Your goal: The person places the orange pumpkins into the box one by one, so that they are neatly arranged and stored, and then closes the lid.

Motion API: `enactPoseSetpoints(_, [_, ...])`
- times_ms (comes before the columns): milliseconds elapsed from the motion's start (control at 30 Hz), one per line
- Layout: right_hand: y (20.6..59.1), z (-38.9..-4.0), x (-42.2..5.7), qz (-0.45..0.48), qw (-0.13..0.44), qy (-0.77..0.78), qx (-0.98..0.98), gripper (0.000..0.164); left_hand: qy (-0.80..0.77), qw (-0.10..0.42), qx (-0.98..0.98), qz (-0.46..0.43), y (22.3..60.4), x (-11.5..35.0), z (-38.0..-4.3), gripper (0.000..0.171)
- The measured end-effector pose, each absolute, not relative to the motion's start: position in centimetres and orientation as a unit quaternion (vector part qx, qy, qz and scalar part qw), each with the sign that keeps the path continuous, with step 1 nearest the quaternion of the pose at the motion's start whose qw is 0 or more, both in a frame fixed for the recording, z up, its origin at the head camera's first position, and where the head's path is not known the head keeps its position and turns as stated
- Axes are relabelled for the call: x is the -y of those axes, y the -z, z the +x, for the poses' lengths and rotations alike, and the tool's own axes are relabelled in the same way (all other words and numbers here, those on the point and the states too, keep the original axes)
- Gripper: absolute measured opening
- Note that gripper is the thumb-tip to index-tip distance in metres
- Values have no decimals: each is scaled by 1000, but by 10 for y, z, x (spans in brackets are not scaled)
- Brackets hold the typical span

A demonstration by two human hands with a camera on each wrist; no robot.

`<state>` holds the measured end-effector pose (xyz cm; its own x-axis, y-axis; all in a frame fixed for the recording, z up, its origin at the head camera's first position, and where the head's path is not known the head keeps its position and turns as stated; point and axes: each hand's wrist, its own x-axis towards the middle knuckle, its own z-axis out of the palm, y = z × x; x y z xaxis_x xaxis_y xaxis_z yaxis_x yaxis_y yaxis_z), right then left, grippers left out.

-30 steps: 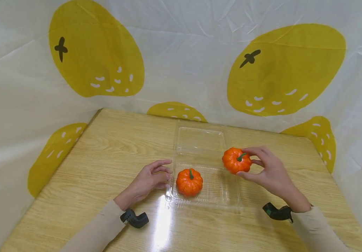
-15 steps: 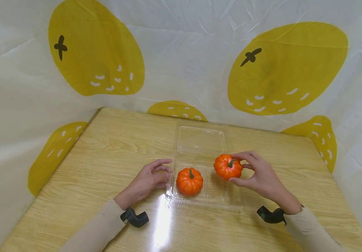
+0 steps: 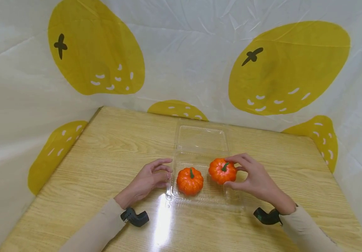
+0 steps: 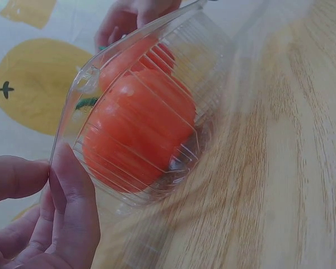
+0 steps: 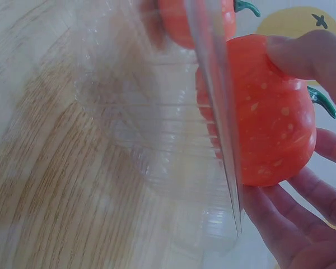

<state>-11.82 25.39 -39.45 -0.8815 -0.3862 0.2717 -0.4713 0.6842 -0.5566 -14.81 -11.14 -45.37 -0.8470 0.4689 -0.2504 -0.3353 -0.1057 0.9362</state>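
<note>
A clear plastic clamshell container (image 3: 199, 202) lies on the table with its lid folded back. Inside its left half sits an orange toy pumpkin (image 3: 190, 182) with a green stem. My left hand (image 3: 146, 180) pinches the container's left rim between thumb and fingers, as the left wrist view shows. A second orange pumpkin (image 3: 221, 171) is held by my right hand (image 3: 254, 180), thumb on one side and fingers on the other. In the right wrist view this pumpkin (image 5: 263, 123) is partly below the container's rim, seen through the plastic.
The wooden table (image 3: 121, 136) ends at the back against a white cloth (image 3: 184, 63) printed with yellow fruit shapes. The open lid (image 3: 202, 137) reaches back almost to that cloth. Each wrist wears a black camera mount (image 3: 135, 217).
My right hand has moved left and slightly toward me, carrying its pumpkin over the right half of the container and lower. My left hand and the other pumpkin have stayed in place.
</note>
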Motion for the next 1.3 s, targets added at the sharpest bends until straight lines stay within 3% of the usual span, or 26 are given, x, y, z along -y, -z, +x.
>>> enactPoseSetpoints(1300, [393, -123, -244, 295, -25, -269, 916, 63, -737, 276, -614, 62, 453, 112, -148, 63])
